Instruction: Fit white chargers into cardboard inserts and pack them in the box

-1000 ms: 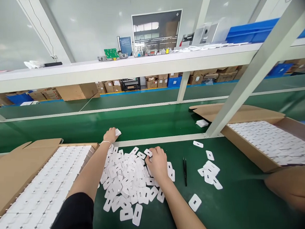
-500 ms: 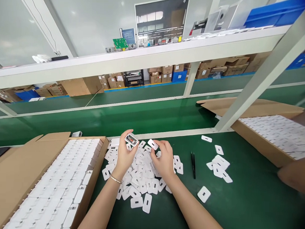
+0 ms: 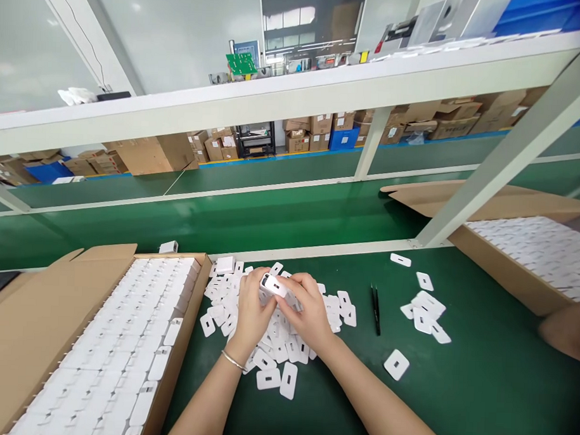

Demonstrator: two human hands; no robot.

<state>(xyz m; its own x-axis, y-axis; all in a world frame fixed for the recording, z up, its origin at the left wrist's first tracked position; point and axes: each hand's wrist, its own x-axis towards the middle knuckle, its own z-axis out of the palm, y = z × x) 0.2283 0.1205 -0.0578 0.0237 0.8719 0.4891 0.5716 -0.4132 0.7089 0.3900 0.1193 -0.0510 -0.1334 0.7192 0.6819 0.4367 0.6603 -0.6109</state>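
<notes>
My left hand (image 3: 253,306) is closed round a small white housing (image 3: 264,297), held above a heap of white plates (image 3: 279,334). Fingers of my right hand (image 3: 308,310) pinch a white cover plate (image 3: 274,285) with a small slot, which lies over the housing's open face, slightly askew, a dark gap showing at its left end. Both hands meet at these parts. Black tweezers (image 3: 375,309) lie on the green table to the right of my right hand.
An open carton (image 3: 184,334) of white housings stands at left, another carton (image 3: 511,269) at right. Loose plates (image 3: 422,317) lie right of the tweezers. A white shelf beam (image 3: 275,101) crosses above. Part of another person's arm (image 3: 566,329) shows at the right edge.
My hands have come together, and the plate in my right hand has moved from beside the housing onto its open face. The view has shifted slightly.
</notes>
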